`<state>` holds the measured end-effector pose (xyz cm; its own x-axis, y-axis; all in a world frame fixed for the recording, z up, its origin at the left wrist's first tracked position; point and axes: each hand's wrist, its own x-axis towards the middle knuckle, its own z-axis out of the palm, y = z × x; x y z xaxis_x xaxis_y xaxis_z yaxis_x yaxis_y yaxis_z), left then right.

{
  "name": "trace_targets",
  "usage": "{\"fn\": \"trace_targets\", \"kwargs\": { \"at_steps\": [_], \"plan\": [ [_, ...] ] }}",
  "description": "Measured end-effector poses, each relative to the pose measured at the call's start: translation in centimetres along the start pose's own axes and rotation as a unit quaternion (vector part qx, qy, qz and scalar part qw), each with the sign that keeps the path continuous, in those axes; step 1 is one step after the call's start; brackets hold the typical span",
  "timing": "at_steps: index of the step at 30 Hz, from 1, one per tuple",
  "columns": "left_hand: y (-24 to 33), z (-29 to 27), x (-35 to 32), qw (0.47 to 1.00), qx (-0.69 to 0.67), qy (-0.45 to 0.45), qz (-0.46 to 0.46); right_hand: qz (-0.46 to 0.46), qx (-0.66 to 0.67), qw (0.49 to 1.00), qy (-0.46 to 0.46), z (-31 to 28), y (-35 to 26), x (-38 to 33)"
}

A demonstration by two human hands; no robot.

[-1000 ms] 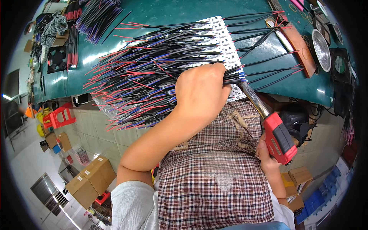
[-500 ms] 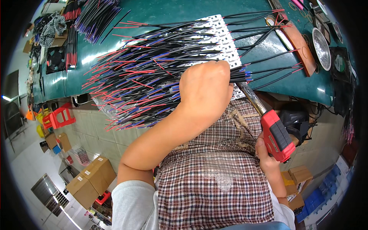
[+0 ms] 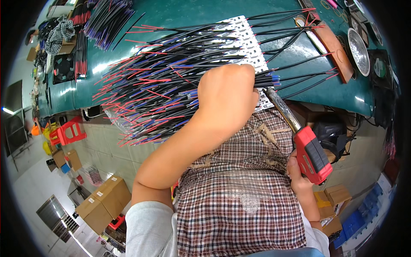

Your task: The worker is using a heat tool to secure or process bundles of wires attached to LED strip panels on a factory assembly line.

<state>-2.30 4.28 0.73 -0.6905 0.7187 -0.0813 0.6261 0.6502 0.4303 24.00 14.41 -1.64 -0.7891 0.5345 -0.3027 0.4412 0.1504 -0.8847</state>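
Note:
My left hand (image 3: pixel 227 92) is closed in a fist over black wires, and their blue ends (image 3: pixel 272 79) stick out to its right. Below my right side, my right hand (image 3: pixel 299 177) grips the red and black handle of a soldering iron (image 3: pixel 311 156). The iron's metal barrel slants up to the left, and its dark tip is close beside the wire ends; whether they touch I cannot tell. Under the wires lies a white slotted board (image 3: pixel 250 40). Many black wires (image 3: pixel 158 81) with red and blue ends fan out leftward from it. My left fingertips are hidden.
The green table (image 3: pixel 180 13) carries more wire bundles (image 3: pixel 109 21) at the far left and a small black fan (image 3: pixel 64 67). To the right are a brown wooden block (image 3: pixel 336 53) and a metal bowl (image 3: pixel 358 52). Cardboard boxes (image 3: pixel 105 199) and a red stool (image 3: pixel 70 130) stand on the floor.
The soldering iron and my right hand have shifted slightly right and down, its tip staying near the wire ends. My left hand has edged a little left and up, still closed on the wires.

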Motion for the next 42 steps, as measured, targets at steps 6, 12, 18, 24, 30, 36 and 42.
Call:
{"fn": "trace_targets", "kwargs": {
  "at_steps": [6, 12, 18, 24, 30, 36, 42],
  "plan": [
    [-0.1, -0.1, 0.2, 1.0, -0.001, -0.014, 0.003, 0.015, -0.001, 1.0, -0.016, 0.1, 0.2, 0.0],
    [0.7, 0.8, -0.6, 0.999, 0.025, 0.029, 0.022, 0.02, 0.018, 1.0, -0.006, 0.3, 0.0, 0.2],
    [0.9, 1.2, -0.7, 0.997, 0.053, 0.047, 0.015, 0.017, 0.009, 1.0, -0.009, 0.2, 0.4, 0.3],
    [0.9, 1.0, -0.7, 0.998, 0.046, 0.04, 0.018, 0.013, 0.053, 0.998, 0.009, -0.1, 0.6, -0.2],
    [1.0, 0.5, -0.6, 0.999, 0.047, 0.011, 0.011, -0.003, 0.075, 0.996, 0.038, -0.5, 0.3, 0.0],
    [0.5, -0.1, -0.3, 1.0, 0.02, -0.022, 0.007, -0.008, 0.142, 0.989, 0.047, -0.3, -1.7, 0.2],
    [0.4, -1.8, 0.2, 0.99, -0.092, -0.091, -0.052, -0.016, 0.17, 0.984, 0.047, -0.2, -2.2, 0.4]
  ]
}}
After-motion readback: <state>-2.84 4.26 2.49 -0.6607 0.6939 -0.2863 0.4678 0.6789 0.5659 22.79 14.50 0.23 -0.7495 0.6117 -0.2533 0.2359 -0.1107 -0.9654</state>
